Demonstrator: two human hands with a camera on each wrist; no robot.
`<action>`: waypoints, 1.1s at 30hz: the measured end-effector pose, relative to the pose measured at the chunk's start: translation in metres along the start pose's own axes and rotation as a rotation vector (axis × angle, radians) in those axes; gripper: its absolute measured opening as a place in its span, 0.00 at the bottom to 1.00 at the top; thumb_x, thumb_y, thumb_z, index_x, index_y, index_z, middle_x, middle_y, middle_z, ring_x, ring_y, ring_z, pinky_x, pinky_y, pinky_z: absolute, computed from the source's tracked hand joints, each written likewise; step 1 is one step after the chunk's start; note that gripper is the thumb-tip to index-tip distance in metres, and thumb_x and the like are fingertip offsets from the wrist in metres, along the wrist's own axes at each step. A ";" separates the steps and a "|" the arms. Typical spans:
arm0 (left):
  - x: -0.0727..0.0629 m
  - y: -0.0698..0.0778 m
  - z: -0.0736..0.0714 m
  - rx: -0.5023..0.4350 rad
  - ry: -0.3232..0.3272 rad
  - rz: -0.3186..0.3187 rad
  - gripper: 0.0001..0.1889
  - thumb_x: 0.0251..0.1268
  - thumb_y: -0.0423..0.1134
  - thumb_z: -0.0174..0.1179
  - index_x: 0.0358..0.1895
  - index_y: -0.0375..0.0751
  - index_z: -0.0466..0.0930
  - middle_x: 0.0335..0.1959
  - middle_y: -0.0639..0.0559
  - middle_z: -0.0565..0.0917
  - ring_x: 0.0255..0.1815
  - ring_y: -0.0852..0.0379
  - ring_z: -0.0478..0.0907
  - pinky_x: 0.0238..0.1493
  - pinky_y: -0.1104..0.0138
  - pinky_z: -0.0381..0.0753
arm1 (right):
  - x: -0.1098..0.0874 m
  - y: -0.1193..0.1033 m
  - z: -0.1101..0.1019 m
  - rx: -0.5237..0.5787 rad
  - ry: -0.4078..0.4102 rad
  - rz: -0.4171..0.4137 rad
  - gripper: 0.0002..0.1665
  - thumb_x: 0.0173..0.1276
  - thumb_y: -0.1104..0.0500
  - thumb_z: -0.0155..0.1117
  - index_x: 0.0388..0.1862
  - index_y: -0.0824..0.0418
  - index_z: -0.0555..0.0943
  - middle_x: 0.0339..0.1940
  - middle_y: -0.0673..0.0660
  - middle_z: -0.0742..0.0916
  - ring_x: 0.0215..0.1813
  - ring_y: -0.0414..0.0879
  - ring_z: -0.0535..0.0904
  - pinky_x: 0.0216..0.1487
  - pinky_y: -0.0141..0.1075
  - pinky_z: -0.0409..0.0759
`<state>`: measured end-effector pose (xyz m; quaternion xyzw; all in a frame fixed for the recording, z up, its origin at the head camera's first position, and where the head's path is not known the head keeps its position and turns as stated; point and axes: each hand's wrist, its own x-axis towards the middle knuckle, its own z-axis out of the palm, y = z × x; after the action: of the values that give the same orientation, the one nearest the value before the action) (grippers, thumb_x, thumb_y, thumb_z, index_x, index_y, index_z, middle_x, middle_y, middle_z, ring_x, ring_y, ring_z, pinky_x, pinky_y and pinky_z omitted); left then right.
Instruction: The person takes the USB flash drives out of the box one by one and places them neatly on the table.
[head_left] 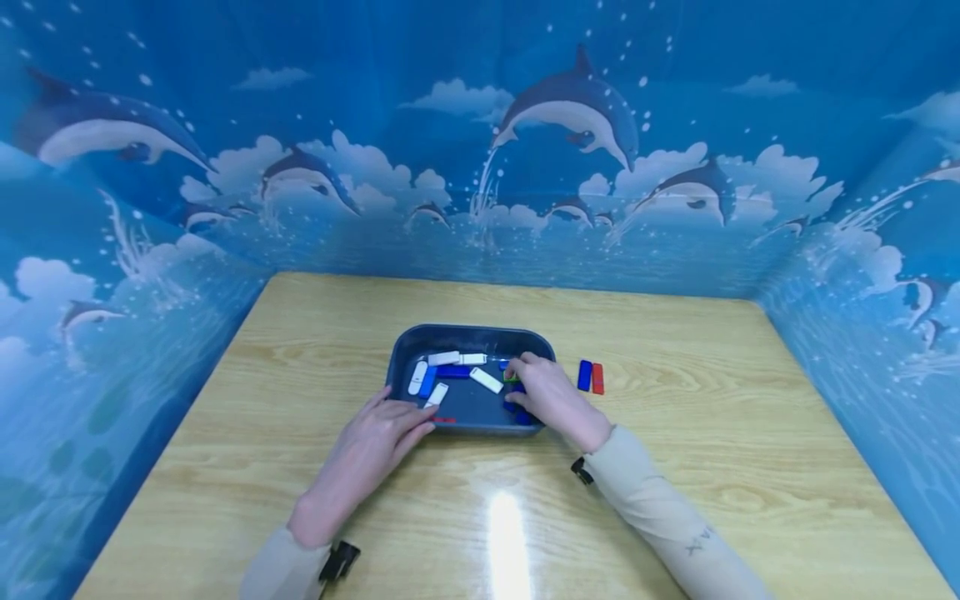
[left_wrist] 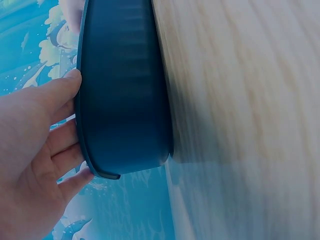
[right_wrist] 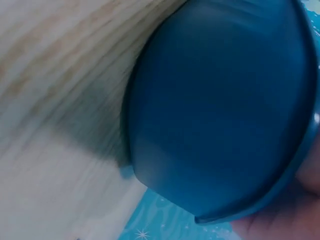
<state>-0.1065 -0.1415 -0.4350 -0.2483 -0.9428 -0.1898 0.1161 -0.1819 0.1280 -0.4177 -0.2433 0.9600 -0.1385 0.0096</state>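
A dark blue bin [head_left: 472, 429] holds several small flat bars resembling USB sticks, white ones [head_left: 486, 380] and blue ones [head_left: 453, 372] among them. My left hand [head_left: 378, 433] rests at the bin's near left corner; the left wrist view shows its fingertips [left_wrist: 74, 77] against the rim. My right hand [head_left: 551, 396] reaches over the right end, thumb and forefinger spread apart above a green piece [head_left: 512, 377] and dark blue pieces [head_left: 523, 415], which it partly hides. In the right wrist view the bin's outer wall [right_wrist: 215, 110] covers most of that hand's fingers.
To the right of the bin, a blue bar [head_left: 585, 375] and a red bar [head_left: 597, 378] lie side by side on the wooden table [head_left: 712, 400]. A curtain printed with dolphins [head_left: 480, 233] stands behind the table and along both sides.
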 end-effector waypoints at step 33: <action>0.001 0.000 0.001 -0.006 0.004 -0.006 0.16 0.70 0.44 0.66 0.58 0.48 0.85 0.48 0.49 0.89 0.53 0.52 0.86 0.74 0.44 0.65 | 0.008 0.004 0.010 0.093 0.012 -0.075 0.26 0.63 0.56 0.78 0.58 0.61 0.81 0.57 0.59 0.79 0.41 0.48 0.81 0.45 0.46 0.86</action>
<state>-0.1075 -0.1410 -0.4353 -0.2455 -0.9427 -0.1932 0.1166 -0.1897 0.1252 -0.4283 -0.2776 0.9427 -0.1849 0.0100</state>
